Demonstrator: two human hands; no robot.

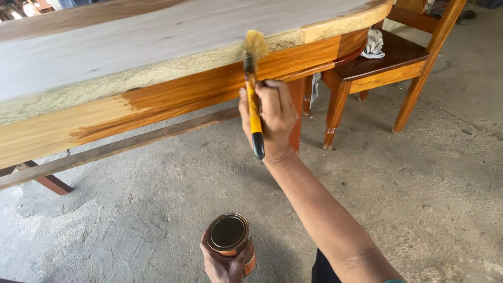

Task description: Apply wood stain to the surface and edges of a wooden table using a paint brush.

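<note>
Your right hand (273,118) grips the yellow brush (253,89) at the table edge (173,86); near you, your left hand (222,264) holds the open can (229,236).

free: floor (419,183) right | blocked: table edge (173,89) (chair (387,63) beside)

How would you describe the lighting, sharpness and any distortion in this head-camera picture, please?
Head view: soft, even daylight, no hard glare; the pale table top looks slightly washed out; faint shadow under the table on the concrete floor; the brush bristles are a little soft, while the right hand, can and chair are sharp; mild wide-angle bending at the edges.
</note>
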